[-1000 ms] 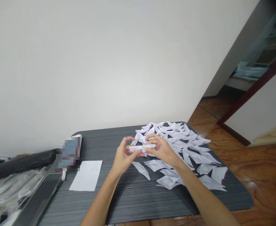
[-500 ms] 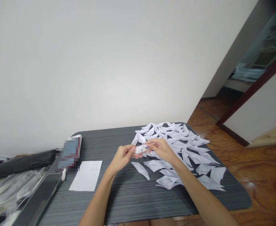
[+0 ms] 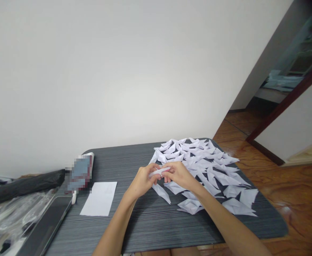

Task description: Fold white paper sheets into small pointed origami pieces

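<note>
A small folded paper (image 3: 160, 172), white with a bit of pink print, is held above the table between my two hands. My left hand (image 3: 145, 177) pinches its left end, and my right hand (image 3: 177, 173) pinches the right end. The fingers cover parts of it. Right behind and beside my hands lie many folded white paper boats (image 3: 198, 156), spread over the right side of the table. One flat folded paper piece (image 3: 161, 193) lies just below my hands.
The dark striped table (image 3: 145, 227) stands against a white wall. On its left lie a blank white paper sheet (image 3: 99, 199), a phone-like dark slab (image 3: 46, 224) and a blurred-out item (image 3: 80, 174). Plastic bags (image 3: 9, 220) and a black roll (image 3: 25, 186) sit at the far left.
The folded paper has turned between my fingers and now shows a narrow edge instead of its printed face. Both hands have curled more closely around it.
</note>
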`<state>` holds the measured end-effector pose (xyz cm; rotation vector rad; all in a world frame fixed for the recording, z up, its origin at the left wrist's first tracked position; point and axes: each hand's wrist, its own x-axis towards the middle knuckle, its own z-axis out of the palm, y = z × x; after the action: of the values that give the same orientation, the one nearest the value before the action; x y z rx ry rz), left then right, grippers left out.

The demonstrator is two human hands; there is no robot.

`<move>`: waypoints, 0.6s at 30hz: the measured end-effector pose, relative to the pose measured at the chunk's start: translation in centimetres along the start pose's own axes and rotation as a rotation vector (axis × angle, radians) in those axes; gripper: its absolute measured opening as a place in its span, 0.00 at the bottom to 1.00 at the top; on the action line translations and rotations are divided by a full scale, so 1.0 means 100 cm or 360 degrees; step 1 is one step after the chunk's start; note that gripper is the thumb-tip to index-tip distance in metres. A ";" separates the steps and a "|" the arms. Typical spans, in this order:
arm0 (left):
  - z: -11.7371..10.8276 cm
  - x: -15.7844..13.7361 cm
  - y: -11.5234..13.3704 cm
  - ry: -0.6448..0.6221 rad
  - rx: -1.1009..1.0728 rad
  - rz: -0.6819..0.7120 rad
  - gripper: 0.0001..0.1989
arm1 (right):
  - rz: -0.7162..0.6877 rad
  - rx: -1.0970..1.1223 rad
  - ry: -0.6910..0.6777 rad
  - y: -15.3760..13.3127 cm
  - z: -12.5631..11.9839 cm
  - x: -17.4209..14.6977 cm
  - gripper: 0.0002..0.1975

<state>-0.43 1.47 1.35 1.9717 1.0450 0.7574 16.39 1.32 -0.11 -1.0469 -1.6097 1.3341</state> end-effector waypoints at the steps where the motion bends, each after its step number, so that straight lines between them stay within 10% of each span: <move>1: 0.000 0.000 0.001 -0.0004 -0.0013 -0.0012 0.12 | 0.0011 -0.0010 0.0034 0.000 0.001 0.000 0.05; 18: -0.001 -0.001 -0.011 -0.0068 -0.0468 -0.0372 0.17 | 0.0147 0.0161 -0.0056 -0.001 -0.010 0.002 0.16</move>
<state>-0.98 1.83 0.42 1.5792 1.0515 0.6931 17.22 1.79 0.12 -1.0527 -1.5181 1.4874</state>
